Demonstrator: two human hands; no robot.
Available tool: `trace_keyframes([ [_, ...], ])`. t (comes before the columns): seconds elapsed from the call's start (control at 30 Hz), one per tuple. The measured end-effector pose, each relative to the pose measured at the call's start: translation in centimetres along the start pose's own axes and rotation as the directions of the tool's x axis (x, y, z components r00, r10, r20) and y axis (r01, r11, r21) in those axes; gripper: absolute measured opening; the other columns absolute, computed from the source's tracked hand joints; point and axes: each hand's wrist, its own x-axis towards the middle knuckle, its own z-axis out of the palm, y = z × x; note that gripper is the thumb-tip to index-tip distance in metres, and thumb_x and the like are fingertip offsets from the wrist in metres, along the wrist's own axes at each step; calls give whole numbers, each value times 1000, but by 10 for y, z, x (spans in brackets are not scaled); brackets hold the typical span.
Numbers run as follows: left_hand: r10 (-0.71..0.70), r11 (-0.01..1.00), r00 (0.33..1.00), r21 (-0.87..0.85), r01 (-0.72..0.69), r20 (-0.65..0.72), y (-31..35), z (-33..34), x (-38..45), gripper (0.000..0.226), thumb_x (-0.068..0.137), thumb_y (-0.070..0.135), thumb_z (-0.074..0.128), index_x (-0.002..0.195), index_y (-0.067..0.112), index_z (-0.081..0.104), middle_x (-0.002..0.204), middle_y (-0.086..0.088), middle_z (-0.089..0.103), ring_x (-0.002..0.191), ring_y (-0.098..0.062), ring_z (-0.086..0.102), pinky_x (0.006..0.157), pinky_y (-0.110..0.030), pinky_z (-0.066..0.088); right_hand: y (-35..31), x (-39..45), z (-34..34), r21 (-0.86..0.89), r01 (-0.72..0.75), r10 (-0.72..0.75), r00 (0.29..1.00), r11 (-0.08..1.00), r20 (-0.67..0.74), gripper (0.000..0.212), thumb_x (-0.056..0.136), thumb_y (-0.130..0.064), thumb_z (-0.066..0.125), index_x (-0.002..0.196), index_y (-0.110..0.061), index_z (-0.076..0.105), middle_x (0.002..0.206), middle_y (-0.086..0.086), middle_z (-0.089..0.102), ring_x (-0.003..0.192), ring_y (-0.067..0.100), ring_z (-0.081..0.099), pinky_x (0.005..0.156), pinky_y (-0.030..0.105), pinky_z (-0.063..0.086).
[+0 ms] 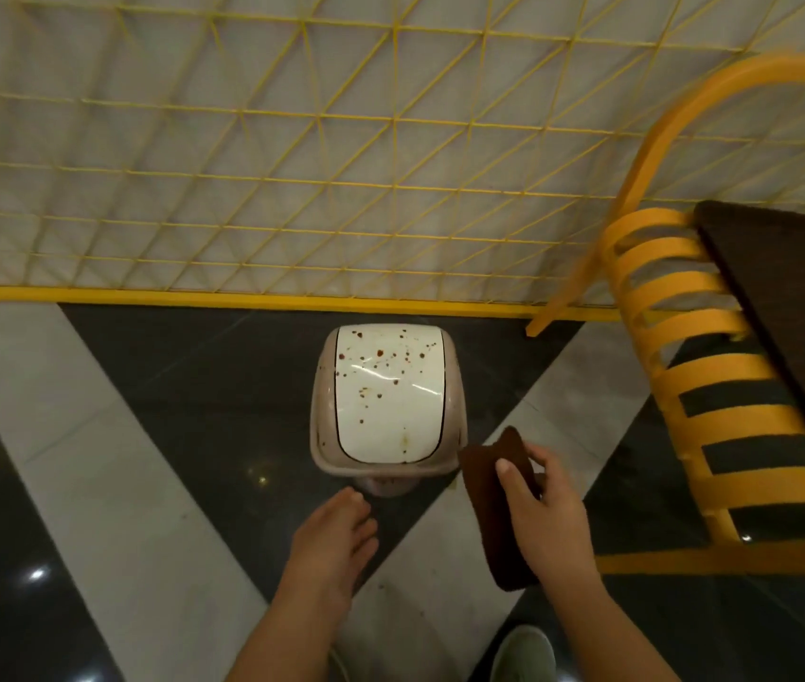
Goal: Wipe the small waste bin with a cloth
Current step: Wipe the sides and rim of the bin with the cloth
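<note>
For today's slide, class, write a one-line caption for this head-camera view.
Right hand holds a brown cloth beside a spattered waste bin; left hand reaches, fingers extended.

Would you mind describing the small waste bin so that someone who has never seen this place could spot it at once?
Find the yellow wire-mesh fence running across the far side of the black and grey tiled floor. Just in front of its base rail, left of the yellow slatted chair, stands the small waste bin. It is beige, with a cream swing lid speckled with reddish-brown spots.
</note>
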Motion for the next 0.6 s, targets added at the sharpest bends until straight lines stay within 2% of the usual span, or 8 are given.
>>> trace_keyframes([
  [0.17,-44,995,999,-87,43,-9,1,5,23,52,96,12,57,144,4,41,138,-19,52,127,-33,50,102,-42,42,10,8,11,-114,25,-23,1000,993,15,44,94,-37,52,133,-41,34,92,-14,47,90,15,58,83,41,55],
  [0.3,-51,990,999,-131,49,-8,6,8,34,48,97,11,55,143,4,42,142,-19,49,129,-32,48,110,-43,38,13,20,17,-147,28,-29,1000,989,-10,42,93,-37,52,132,-42,37,105,-7,54,99,18,58,88,44,53],
  [0.43,-73,982,997,-174,74,9,11,8,46,46,96,12,56,140,7,47,138,-19,53,127,-31,51,108,-42,39,18,30,31,-170,63,-72,996,983,-48,38,93,-36,53,129,-42,41,125,-5,55,109,19,56,90,42,51],
  [0.6,-80,974,996,-209,83,23,14,7,57,42,94,10,59,135,6,51,127,-19,60,119,-29,57,101,-40,43,21,40,48,-137,107,-120,989,985,-88,32,93,-34,55,123,-39,46,124,-7,56,111,17,54,94,39,49],
])
